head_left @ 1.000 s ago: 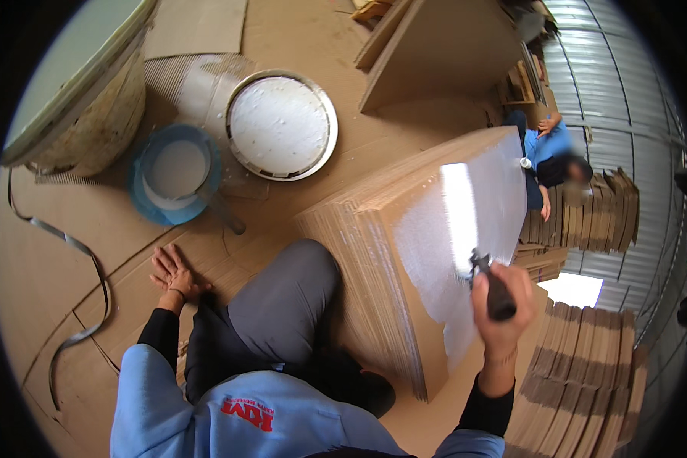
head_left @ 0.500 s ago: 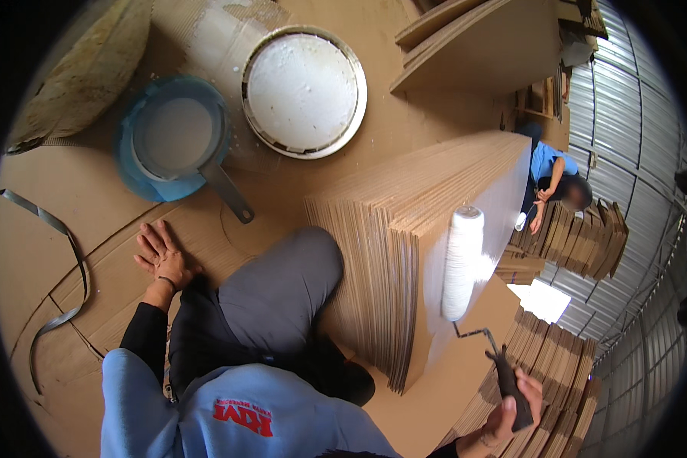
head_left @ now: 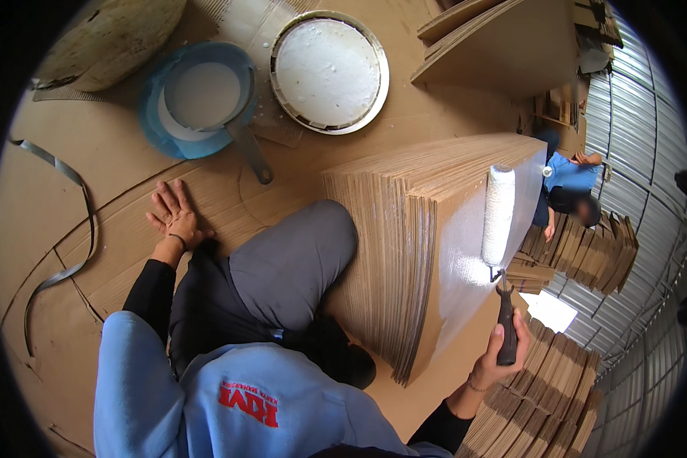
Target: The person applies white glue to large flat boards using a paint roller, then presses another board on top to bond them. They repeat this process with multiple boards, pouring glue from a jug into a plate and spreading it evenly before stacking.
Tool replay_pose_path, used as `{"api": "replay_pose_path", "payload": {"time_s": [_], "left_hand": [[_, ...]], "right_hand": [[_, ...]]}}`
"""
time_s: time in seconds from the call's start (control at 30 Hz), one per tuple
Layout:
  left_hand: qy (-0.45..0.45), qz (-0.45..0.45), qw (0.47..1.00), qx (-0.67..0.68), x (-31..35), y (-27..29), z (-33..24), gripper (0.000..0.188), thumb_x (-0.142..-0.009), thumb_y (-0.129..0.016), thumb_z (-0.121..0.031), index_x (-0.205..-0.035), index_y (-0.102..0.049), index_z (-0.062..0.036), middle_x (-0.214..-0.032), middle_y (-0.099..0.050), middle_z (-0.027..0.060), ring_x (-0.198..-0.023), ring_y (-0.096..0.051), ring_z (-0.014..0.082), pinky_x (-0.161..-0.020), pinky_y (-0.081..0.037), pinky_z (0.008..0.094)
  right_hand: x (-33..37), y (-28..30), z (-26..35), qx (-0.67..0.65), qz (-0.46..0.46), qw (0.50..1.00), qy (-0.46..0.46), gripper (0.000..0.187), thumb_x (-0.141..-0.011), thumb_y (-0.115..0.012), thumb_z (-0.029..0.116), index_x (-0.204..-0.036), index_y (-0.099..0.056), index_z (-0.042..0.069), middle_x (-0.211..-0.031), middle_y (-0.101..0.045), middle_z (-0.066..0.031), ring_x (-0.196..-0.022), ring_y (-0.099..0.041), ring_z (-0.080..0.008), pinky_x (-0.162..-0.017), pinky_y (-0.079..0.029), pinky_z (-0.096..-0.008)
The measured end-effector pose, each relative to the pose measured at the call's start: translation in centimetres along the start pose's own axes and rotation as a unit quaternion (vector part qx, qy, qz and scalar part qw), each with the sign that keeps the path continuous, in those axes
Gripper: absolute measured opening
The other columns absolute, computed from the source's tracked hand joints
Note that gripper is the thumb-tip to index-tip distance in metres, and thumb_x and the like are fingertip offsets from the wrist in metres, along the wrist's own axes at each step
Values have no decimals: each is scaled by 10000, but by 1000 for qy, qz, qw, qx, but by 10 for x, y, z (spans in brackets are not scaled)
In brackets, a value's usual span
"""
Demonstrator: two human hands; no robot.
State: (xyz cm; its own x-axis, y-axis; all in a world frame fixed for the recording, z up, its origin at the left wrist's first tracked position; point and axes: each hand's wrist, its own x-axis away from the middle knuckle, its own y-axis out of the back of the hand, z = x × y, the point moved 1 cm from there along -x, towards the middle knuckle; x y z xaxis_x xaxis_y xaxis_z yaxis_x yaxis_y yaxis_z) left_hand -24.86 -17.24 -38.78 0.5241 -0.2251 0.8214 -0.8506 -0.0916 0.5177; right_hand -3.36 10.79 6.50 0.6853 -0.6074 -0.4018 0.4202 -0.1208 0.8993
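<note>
We look down past a light blue sweatshirt and a bent knee in dark grey trousers. The person's right hand has its fingers wrapped firmly around the dark handle of a paint roller, which points away from the body, its long sleeve white with wet coating. That sleeve lies over the front sheet of a thick stack of cardboard sheets to the right of the knee; we cannot tell whether it is touching. A glossy whitish layer covers much of this sheet, while brown shows along its near edge. The left hand is palm down on the cardboard-covered floor, fingers spread apart and holding nothing. Above it we find a blue basin with white liquid and a blue-grey dipper resting in it, handle jutting out toward the lower right. Beside these lies a round, white-coated lid. A narrow grey strap curls at far left. At the right, beyond the stack, we see a co-worker in blue near more bundled cardboard.
</note>
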Motion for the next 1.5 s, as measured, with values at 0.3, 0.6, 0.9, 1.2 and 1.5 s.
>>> {"api": "replay_pose_path", "payload": {"time_s": [0.3, 0.6, 0.9, 1.2, 1.5], "left_hand": [[-1, -50, 999, -20, -8, -8, 4, 1474, -532, -881, -427, -1442, 243, -141, -1464, 341, 207, -1339, 302, 445, -1024, 64, 673], [26, -49, 997, -56, -7, 4, -4, 1518, -483, -879, -501, -1440, 251, -167, -1493, 295, 178, -1386, 207, 419, -1054, -50, 682], [-31, -156, 986, -58, -3, 2, 16, 1223, -637, -803, -478, -1496, 27, -215, -1546, 109, 169, -1432, 50, 347, -1093, -137, 601], [-118, -208, 971, 20, 35, -1, -24, 817, -861, -532, -552, -1466, -216, -103, -1518, -120, 241, -1396, -170, 391, -1111, -213, 468], [-353, -201, 913, 32, 131, -47, -137, 666, -959, -361, -507, -1449, -260, -67, -1506, -223, 169, -1401, -195, 330, -1114, -180, 469]], "right_hand": [[31, 71, 81, -46, 109, 986, 116, 297, -781, -657, 217, -904, -575, -41, -887, -599, -214, -859, -642, -355, -782, -531, -434], [20, 44, 15, -37, 40, 983, 173, 257, -624, -664, 27, -871, -625, -29, -886, -658, -207, -791, -662, -317, -707, -543, -364], [60, 55, -110, -604, -279, 734, -135, 158, -821, -593, 109, -912, -586, -20, -914, -629, -163, -970, -589, -305, -1008, -386, -500], [89, 38, -232, -753, -304, 549, -200, 180, -806, -583, 168, -674, -488, 91, -640, -463, -38, -664, -465, -181, -761, -408, -388], [252, 196, -333, -686, -354, 588, -242, 151, -826, -535, 168, -738, -435, 96, -651, -373, -5, -620, -375, -138, -661, -337, -319]]}}
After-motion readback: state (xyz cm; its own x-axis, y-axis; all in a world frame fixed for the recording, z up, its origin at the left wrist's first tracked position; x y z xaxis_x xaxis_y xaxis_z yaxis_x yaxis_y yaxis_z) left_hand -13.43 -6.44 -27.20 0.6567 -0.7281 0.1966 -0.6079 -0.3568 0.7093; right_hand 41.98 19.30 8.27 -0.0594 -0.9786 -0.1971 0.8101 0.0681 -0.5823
